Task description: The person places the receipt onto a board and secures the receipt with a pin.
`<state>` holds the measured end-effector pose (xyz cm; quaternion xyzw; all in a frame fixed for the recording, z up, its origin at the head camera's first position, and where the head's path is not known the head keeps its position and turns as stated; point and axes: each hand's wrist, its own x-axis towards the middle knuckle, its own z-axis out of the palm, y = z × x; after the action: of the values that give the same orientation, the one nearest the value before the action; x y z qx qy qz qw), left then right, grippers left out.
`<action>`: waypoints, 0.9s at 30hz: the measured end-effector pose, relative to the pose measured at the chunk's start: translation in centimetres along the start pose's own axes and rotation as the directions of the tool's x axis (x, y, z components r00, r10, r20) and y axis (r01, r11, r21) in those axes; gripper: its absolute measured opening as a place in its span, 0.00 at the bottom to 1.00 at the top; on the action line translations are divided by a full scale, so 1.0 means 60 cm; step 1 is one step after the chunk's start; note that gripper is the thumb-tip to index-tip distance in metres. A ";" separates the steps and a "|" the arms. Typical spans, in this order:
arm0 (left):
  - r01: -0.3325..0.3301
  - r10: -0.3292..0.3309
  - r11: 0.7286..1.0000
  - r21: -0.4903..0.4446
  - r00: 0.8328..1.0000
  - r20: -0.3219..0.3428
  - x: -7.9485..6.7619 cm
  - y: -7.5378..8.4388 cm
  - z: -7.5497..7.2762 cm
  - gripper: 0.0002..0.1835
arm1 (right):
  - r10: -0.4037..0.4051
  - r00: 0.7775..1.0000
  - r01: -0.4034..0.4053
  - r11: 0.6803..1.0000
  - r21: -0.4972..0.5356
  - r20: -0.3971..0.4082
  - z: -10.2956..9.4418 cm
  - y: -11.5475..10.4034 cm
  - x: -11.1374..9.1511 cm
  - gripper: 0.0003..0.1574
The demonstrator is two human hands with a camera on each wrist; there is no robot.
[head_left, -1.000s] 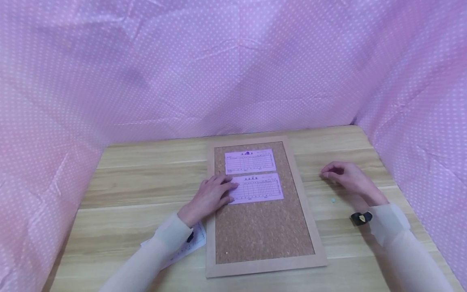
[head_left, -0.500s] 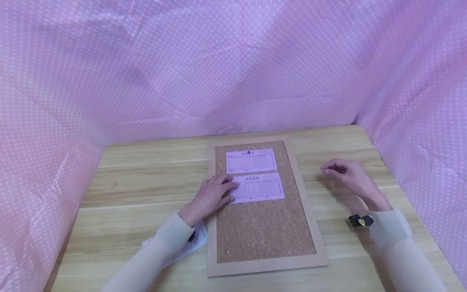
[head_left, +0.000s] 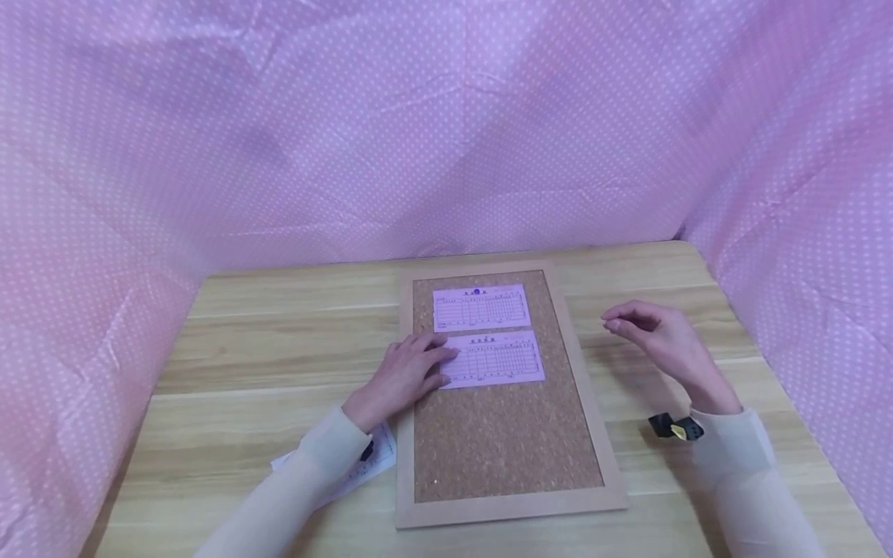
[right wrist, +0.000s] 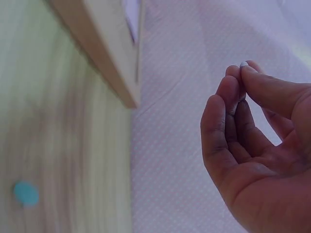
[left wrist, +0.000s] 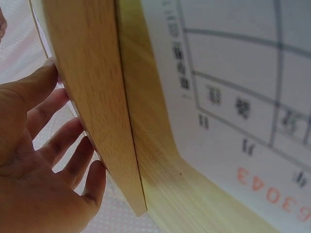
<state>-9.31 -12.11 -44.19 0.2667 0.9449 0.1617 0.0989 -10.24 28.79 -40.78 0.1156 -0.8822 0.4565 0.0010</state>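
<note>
A cork board (head_left: 505, 442) with a wooden frame lies on the table. Two purple printed slips are on it; a dark round tack head (head_left: 477, 292) sits at the top of the upper slip (head_left: 481, 310). My left hand (head_left: 401, 376) rests over the board's left frame, its fingertips on the left end of the lower slip (head_left: 495, 360). To the right of the board, my right hand (head_left: 666, 341) hovers above the table, thumb and fingertips pinched together. A tiny white thing (right wrist: 244, 63) shows at the thumb tip, mostly hidden, its kind unclear.
A round teal tack (right wrist: 25, 193) lies on the wooden table (head_left: 265, 341) below my right hand. Printed paper (head_left: 370, 469) lies under my left forearm, left of the board. Pink dotted cloth (head_left: 446, 155) hangs behind and at both sides.
My right hand has moved slightly left toward the board, fingertips still pinched. My left hand stays on the lower slip.
</note>
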 end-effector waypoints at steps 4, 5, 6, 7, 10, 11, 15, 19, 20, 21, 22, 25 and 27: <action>-0.004 0.004 1.000 0.005 1.000 -0.001 0.000 -0.001 0.000 0.26 | 0.009 1.000 -0.009 1.000 0.024 -0.017 0.005 -0.019 -0.002 0.12; -0.004 0.004 1.000 0.005 1.000 0.000 0.000 -0.002 0.001 0.26 | 0.012 1.000 -0.011 0.999 0.032 -0.018 0.007 -0.024 -0.003 0.12; -0.003 0.003 1.000 0.006 1.000 0.001 0.000 -0.002 0.002 0.26 | 0.013 1.000 -0.012 0.999 0.036 -0.020 0.008 -0.028 -0.003 0.13; 0.000 0.000 1.000 0.007 1.000 0.003 0.000 -0.002 0.003 0.26 | 0.010 1.000 -0.010 0.999 0.040 -0.021 0.010 -0.032 -0.003 0.12; 0.007 -0.007 1.000 0.007 1.000 0.011 -0.001 -0.002 0.004 0.26 | 0.001 1.000 0.000 0.998 0.057 -0.023 0.015 -0.043 -0.004 0.12; 0.007 -0.007 1.000 0.006 1.000 0.009 -0.001 -0.002 0.004 0.26 | -0.002 1.000 0.003 0.998 0.060 -0.024 0.016 -0.047 -0.004 0.11; 0.003 -0.003 1.000 -0.001 1.000 -0.001 -0.001 -0.001 0.003 0.26 | -0.016 1.000 0.018 0.997 0.075 -0.027 0.020 -0.058 -0.005 0.10; -0.005 0.004 1.000 -0.018 1.000 -0.014 -0.001 0.001 0.000 0.25 | -0.021 0.999 0.023 0.996 0.082 -0.026 0.024 -0.066 -0.004 0.09; -0.005 0.005 1.000 -0.022 1.000 -0.018 -0.001 0.001 0.000 0.25 | -0.020 0.999 0.022 0.996 0.081 -0.024 0.025 -0.068 -0.004 0.09; -0.005 0.005 1.000 -0.025 1.000 -0.019 -0.001 0.001 0.000 0.25 | -0.018 1.000 0.020 0.996 0.082 -0.022 0.025 -0.070 -0.004 0.09; -0.006 0.005 1.000 -0.027 1.000 -0.019 -0.001 0.001 -0.001 0.25 | -0.016 1.000 0.018 0.996 0.083 -0.019 0.026 -0.072 -0.004 0.10; -0.002 0.001 1.000 -0.029 1.000 -0.014 -0.002 0.001 -0.002 0.25 | -0.008 1.000 0.009 0.997 0.075 -0.014 0.028 -0.079 -0.003 0.10; -0.002 0.001 1.000 -0.031 1.000 -0.015 -0.002 0.001 -0.002 0.25 | -0.002 1.000 0.003 0.997 0.074 -0.015 0.030 -0.083 -0.002 0.10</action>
<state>-9.23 -12.13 -44.03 0.2646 0.9428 0.1787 0.0957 -8.92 24.59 -37.85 0.1135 -0.8646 0.4895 0.0038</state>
